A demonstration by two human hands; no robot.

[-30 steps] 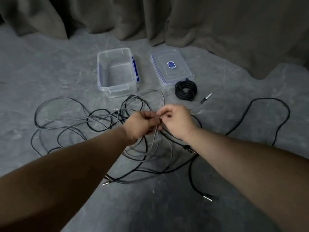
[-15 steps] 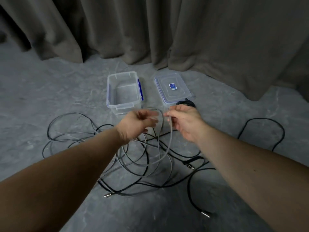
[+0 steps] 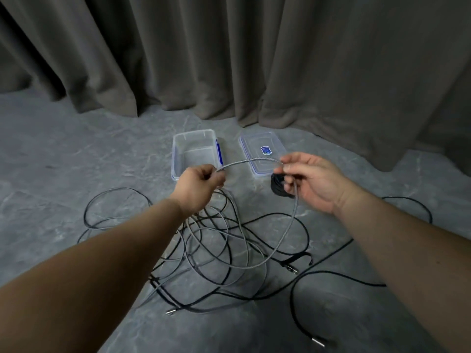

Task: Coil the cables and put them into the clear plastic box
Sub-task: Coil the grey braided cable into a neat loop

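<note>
A grey cable [image 3: 251,160] is pinched between the left hand [image 3: 198,186] and right hand [image 3: 312,180]. Both hands' fingers are curled round it. The box [image 3: 195,151] is left open behind.

Staged indoor set, grey marbled floor [image 3: 76,154], heavy taupe curtain [image 3: 254,59] backdrop

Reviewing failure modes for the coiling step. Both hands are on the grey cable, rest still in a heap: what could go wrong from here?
1. The grey braided cable runs from the right hand down into the tangled pile, crossing black cables; pulling may drag or knot them.
2. The left hand holds it near one end; a loose grip could drop the coil start.
3. The clear box is small; wide loops may not fit.
</note>
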